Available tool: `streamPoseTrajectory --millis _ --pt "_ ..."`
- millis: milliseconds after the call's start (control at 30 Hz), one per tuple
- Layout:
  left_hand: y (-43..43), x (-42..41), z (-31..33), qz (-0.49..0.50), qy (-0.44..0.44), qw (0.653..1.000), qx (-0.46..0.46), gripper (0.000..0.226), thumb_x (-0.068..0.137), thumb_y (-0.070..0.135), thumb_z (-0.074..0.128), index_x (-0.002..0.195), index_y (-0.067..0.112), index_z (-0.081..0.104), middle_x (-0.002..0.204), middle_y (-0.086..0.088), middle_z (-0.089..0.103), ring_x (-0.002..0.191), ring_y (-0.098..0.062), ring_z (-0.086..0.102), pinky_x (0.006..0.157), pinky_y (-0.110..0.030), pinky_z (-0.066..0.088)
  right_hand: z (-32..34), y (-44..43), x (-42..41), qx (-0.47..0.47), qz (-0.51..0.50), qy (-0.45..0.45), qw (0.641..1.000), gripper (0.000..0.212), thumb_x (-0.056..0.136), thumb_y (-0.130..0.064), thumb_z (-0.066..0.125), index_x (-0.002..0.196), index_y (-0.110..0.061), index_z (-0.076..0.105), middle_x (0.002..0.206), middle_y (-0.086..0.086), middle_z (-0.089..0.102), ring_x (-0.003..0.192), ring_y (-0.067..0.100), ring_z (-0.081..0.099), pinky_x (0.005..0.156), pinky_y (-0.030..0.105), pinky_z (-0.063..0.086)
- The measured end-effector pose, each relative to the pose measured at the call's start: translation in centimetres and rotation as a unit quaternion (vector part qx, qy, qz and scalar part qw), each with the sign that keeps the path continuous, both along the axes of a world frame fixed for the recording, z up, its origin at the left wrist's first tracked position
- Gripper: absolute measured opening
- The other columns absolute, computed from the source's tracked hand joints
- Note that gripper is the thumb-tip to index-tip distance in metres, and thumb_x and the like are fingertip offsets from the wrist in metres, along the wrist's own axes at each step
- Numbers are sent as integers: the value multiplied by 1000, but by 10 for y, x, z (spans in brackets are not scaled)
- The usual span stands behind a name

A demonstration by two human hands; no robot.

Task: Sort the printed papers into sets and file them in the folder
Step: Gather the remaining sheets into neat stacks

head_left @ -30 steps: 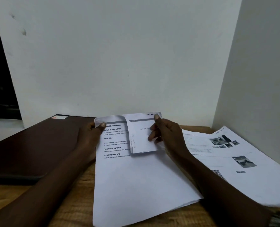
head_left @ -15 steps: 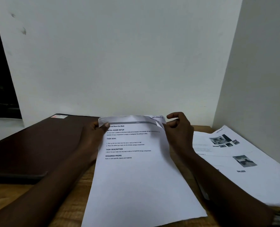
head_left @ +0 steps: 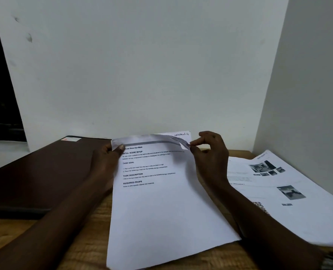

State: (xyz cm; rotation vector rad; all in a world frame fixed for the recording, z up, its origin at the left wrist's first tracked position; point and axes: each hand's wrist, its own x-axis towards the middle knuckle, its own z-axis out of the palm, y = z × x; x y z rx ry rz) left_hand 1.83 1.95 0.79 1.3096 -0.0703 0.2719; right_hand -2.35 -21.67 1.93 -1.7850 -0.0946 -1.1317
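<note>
White printed sheets [head_left: 161,211] centre on the table [head_left: 87,246]. My left hand [head_left: 107,160] pinches the far-left corner as anchor; right hand [head_left: 210,152] pinches the top sheet [head_left: 148,141] by its far-right corner, I'd guess to read the label [head_left: 181,134] beneath. Brown folder [head_left: 44,172] closed, left.

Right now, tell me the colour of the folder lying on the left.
Dark brown: the folder shows best in the head view.

The printed sheet [head_left: 161,211] is thin, smooth, matt white paper, soft enough to curl at its top corner. The paper stack [head_left: 298,211] at the table's right edge looks alike. The folder [head_left: 35,172] at the left edge is dark brown with a smooth, dull sheen. The table [head_left: 87,248] is bare grained wood.
</note>
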Motion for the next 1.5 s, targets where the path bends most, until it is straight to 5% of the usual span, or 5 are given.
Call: streamPoseTrajectory --millis 400,533,733,1133,1500 --pt "0 0 0 -4 15 1000 -12 23 96 8 57 115 -4 60 105 -24 68 86 -31 67 71 -37 57 7 16 -15 22 240 148 959 34 87 -38 58 65 -14 65 64 11 71 69 31 66 72 40 52" --pt "-1 -2 1 -20 1 1000 -9 17 97 8 55 109 -1 63 99 -19 69 87 -32 68 70 -36 57 4 8 -7 63 97 116 986 12 86 -22 70 90 -19 59 69 1 69 61 12 62 63 33 49" --pt "-4 -5 0 -48 -11 999 3 19 98 8 54 110 -1 64 101 -20 71 86 -31 70 70 -36 58 9 -8 -7 81 42 115 989 38 79 -21 78 107 -20 52 88 -11 61 65 1 54 56 7 39" --pt "-5 -5 -1 -52 -28 998 12 17 97 6 53 107 -2 64 99 -19 70 83 -28 69 70 -33 60 6 -7 -2 21 8 95 995 19 81 -13 74 98 -20 68 53 -6 57 50 4 49 56 21 35" --pt "1 1 -3 -22 -11 1000 16 23 97 8 55 116 -2 63 115 -25 66 107 -42 64 95 -54 51 1 1 0 -61 -6 6 998 19 73 -8 77 69 -23 65 112 -22 61 107 7 53 82 24 43"
